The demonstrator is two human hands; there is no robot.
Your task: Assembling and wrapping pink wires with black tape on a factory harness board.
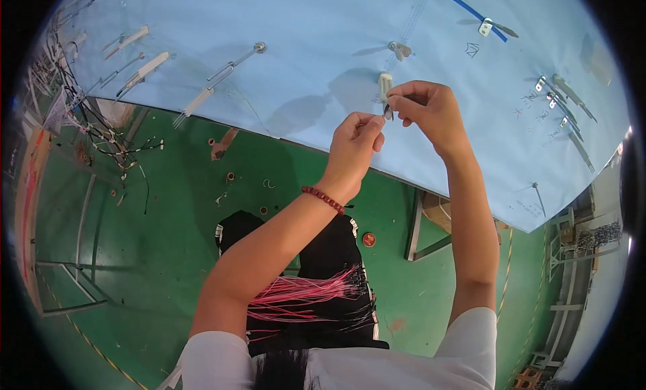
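Both arms reach up over the light blue board point(306, 87), and my two hands meet near its front edge. My left hand point(355, 144) is closed in a pinch, with a bead bracelet on its wrist. Right beside it, my right hand point(431, 111) also pinches with thumb and forefinger. A small dark piece point(387, 110) shows between the two sets of fingertips; it is too small to name, and what each hand grips is mostly covered. Just beyond the fingertips, a whitish slotted holder point(385, 84) stands on the board. A bundle of pink-red wires point(306, 296) with dark ends lies across my lap.
Metal fork-like posts point(229, 70) and clips point(486, 28) rise from the board, with a blue strip point(464, 5) at the far right. Dark cable harnesses point(111, 144) hang at the left. A cardboard box point(437, 211) and metal frame stand beneath the board, over a green floor point(182, 188).
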